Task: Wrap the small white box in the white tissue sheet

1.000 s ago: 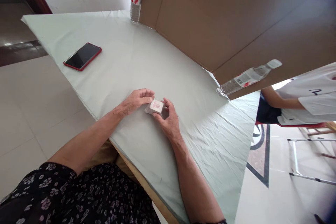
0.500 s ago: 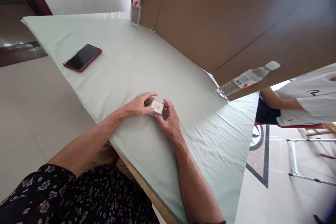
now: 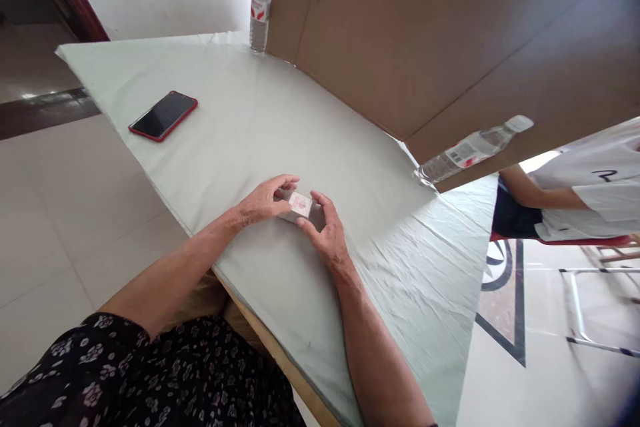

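A small whitish box or deck with a faint reddish print on top (image 3: 301,205) sits between my two hands, low over the pale green tablecloth (image 3: 240,133). My left hand (image 3: 267,200) grips its left side, the thumb along the near edge and the fingers curled behind. On the right, my right hand (image 3: 326,227) curves around the other side, its thumb at the near corner and its forefinger near the far corner. A dark gap shows between that palm and the box.
A phone with a red case (image 3: 164,116) lies at the left. One water bottle (image 3: 259,10) stands at the back; another bottle (image 3: 470,150) is at the right, both against a tall brown cardboard panel (image 3: 370,33). A person in a white shirt (image 3: 590,193) sits beyond the right edge.
The view has shifted slightly, so the phone and table corner appear a little lower and further right. Both hands remain around the box, with the right fingers and thumb slightly looser.
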### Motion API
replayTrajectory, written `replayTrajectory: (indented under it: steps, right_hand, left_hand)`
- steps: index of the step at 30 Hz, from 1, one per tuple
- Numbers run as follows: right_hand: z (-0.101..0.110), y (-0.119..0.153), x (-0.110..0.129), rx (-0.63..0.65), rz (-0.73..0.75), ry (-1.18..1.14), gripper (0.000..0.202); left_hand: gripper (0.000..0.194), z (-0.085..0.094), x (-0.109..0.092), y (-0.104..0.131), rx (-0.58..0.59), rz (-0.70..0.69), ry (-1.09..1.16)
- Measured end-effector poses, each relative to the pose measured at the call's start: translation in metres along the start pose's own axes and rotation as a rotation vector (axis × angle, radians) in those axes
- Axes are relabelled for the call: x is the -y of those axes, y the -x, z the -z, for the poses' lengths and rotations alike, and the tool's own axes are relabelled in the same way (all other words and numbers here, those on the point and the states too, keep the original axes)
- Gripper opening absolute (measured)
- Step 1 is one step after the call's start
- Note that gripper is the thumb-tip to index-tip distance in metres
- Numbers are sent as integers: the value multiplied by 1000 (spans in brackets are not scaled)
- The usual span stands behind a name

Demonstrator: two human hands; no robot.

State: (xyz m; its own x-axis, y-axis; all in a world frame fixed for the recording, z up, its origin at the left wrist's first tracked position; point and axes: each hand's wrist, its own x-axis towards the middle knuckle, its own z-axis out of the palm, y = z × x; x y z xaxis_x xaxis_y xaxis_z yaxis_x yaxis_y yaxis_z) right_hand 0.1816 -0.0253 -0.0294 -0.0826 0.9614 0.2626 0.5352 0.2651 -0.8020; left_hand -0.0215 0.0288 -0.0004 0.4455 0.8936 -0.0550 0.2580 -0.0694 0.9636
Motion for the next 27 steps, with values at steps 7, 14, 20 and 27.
replayTrajectory:
  steps: [7, 14, 20, 27]
  right_hand:
    - [8, -7, 10, -116, 120, 73, 24]
    - [17, -31, 16, 9, 299, 371, 12]
    - [8, -37, 12, -100, 466, 491, 19]
    - [2, -37, 11, -234, 411, 342, 16]
  left_hand:
    - [79, 3, 5, -2, 28, -56, -77]
    - [78, -2, 12, -4, 24, -108, -145]
    - [76, -3, 10, -4, 21, -112, -150]
    - [78, -3, 10, -3, 50, -86, -72]
